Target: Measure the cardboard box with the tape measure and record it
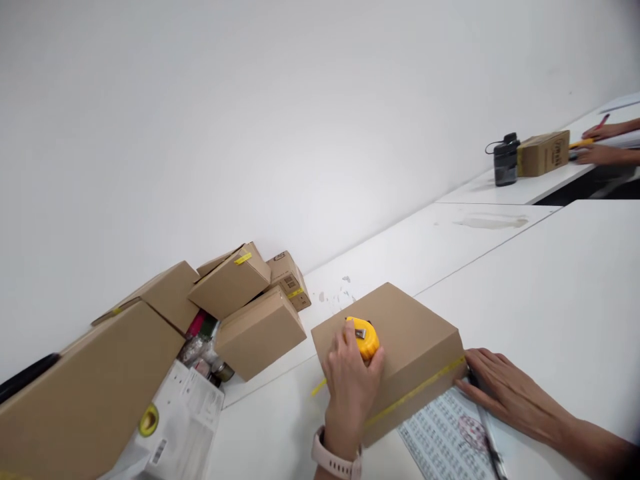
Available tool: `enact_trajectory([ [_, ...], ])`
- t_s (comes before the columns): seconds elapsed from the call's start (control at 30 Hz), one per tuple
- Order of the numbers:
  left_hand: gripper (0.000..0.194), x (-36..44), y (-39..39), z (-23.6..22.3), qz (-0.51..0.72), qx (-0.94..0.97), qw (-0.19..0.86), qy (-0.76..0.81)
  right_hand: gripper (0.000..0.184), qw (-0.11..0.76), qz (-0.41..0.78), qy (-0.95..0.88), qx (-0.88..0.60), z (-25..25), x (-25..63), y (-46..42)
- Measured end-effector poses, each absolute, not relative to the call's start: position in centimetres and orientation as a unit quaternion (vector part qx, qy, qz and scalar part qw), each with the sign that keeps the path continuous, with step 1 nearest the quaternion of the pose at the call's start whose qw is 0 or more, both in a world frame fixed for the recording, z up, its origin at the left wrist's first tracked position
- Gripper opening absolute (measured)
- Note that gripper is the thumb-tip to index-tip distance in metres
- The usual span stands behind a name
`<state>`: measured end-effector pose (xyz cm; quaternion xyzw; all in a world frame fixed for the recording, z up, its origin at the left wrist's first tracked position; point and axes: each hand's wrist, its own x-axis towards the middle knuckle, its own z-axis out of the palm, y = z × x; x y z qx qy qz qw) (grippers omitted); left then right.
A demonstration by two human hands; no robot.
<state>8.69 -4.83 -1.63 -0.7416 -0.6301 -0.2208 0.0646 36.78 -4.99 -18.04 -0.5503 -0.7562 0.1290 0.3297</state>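
My left hand (350,383), with a pale pink watch band (336,460) at the wrist, is closed around a yellow tape measure (367,340). It rests on top of a brown cardboard box (400,320). A yellow strip (415,393) runs along the box's near side; whether it is the measuring blade or adhesive tape, I cannot tell. At the box's right corner, my right hand (510,393) lies with fingers stretched out, touching the corner. A dark pen (493,443) runs partly under its thumb, across a printed sheet (445,433) on the table.
Several cardboard boxes (260,330) crowd the left, beside a white package with an avocado picture (173,427). At the far right stand a dark bottle (505,163) and a small box (543,153), near another person's hands (597,153). A white wall backs the white tables.
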Motion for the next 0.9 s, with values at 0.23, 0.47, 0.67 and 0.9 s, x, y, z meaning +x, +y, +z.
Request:
enact_trajectory([
  [0.23, 0.057, 8.3, -4.3, -2.6, -0.223, -0.749, 0.099, -0.616, 0.03, 0.36, 0.142, -0.734, -0.558, -17.5, 36.4, -4.9],
  [0.47, 0.056, 8.5, -4.5, -1.9, -0.215, -0.757, 0.089, -0.611, 0.031, 0.333, 0.127, -0.75, -0.557, -16.4, 36.2, -5.2],
  [0.67, 0.058, 9.1, -5.1, -0.9, -0.156, -0.739, 0.085, -0.65, 0.029, 0.334, 0.104, -0.756, -0.554, -17.3, 36.1, -5.3],
  [0.9, 0.057, 9.3, -5.5, -0.7, -0.157, -0.729, 0.061, -0.663, 0.035, 0.29, 0.077, -0.775, -0.556, -17.3, 36.3, -5.6],
])
